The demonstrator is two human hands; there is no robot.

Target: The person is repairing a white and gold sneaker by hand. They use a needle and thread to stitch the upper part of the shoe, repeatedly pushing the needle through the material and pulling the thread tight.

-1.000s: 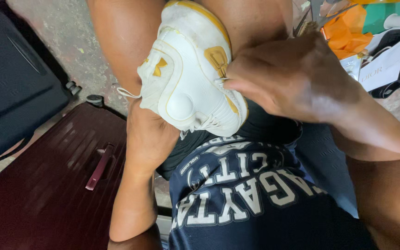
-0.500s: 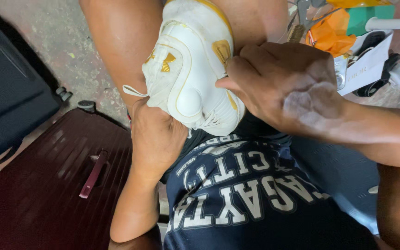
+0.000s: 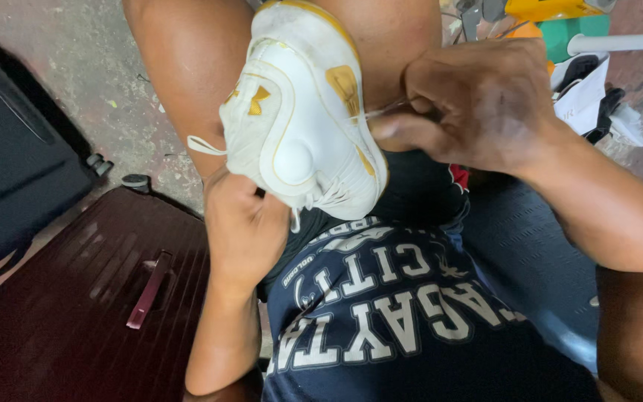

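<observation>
Head view: left hand (image 3: 243, 223) clamped under white-and-gold shoe (image 3: 303, 112) at frame centre, right hand (image 3: 478, 104) pinching pale thread (image 3: 381, 113) at its side.

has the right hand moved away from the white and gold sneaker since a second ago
Yes. The right hand has pulled rightward off the white and gold leather sneaker, drawing a thin thread taut.

A rough, stained concrete floor (image 3: 91, 67) carries everything. On it lies a dark maroon ribbed suitcase (image 3: 61, 320) with a handle, and just beside that stands a black suitcase (image 3: 9, 164) on small wheels. Orange, green and white clutter (image 3: 582, 52) sits at the far right.
</observation>
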